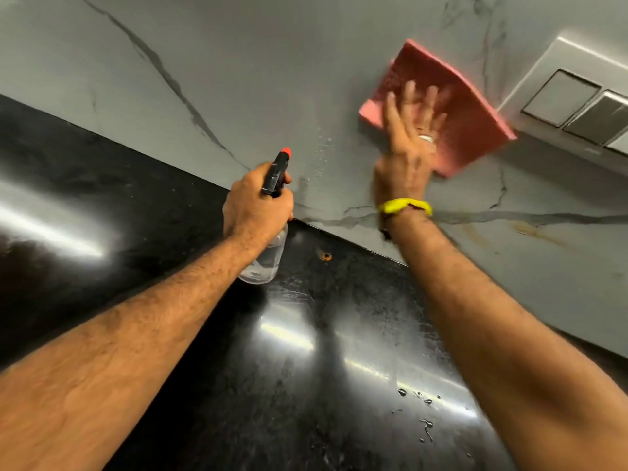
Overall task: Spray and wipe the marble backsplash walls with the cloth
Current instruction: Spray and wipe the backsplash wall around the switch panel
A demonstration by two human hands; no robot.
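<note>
Two hands: left hand [258,202] grasps one spray bottle [263,256], right hand [409,144] flat, grip released, presses one pink cloth [465,110] on backsplash [255,79]

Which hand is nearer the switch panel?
Right. The right hand presses the pink cloth on the wall just left of the switch panel; the left hand grips the spray bottle farther left and lower.

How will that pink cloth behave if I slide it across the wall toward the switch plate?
The pink cloth looks thin and floppy: its edges curve, so it may fold or bunch. The right hand presses it flat with spread fingers, which probably keeps it moving as one piece. Spray droplets on the marble wall should help it glide.
</note>
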